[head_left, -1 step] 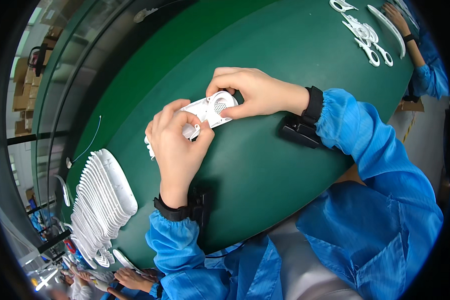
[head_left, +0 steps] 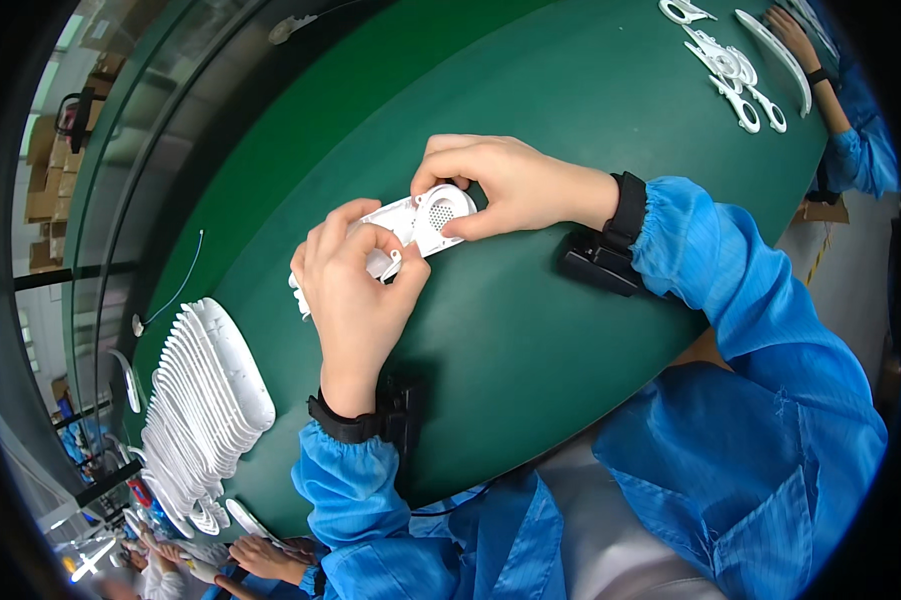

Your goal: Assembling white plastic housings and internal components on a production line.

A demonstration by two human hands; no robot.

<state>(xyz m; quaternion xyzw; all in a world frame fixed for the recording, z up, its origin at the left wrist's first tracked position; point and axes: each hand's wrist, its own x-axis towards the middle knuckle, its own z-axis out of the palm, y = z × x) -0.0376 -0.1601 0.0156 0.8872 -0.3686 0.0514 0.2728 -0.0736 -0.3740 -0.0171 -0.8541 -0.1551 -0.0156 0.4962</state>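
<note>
A long white plastic housing (head_left: pixel 400 214) is held over the green table between my two hands. At its right end sits a white ring-shaped part (head_left: pixel 443 207) around a patch of small holes. My right hand (head_left: pixel 505 185) grips that end, thumb on the near edge and fingers curled over the far edge. Around the left end, my left hand (head_left: pixel 355 270) is closed, with thumb and index finger pinched beside a small white tab (head_left: pixel 391 262). Its palm and fingers hide most of that end.
A row of stacked white curved shells (head_left: pixel 205 390) stands at the left on the green table (head_left: pixel 530 350). Loose white ring-ended parts (head_left: pixel 735 75) and a curved shell (head_left: pixel 775 60) lie far right, near another person's hand (head_left: pixel 794 42). Other people's hands (head_left: pixel 265 558) show at lower left.
</note>
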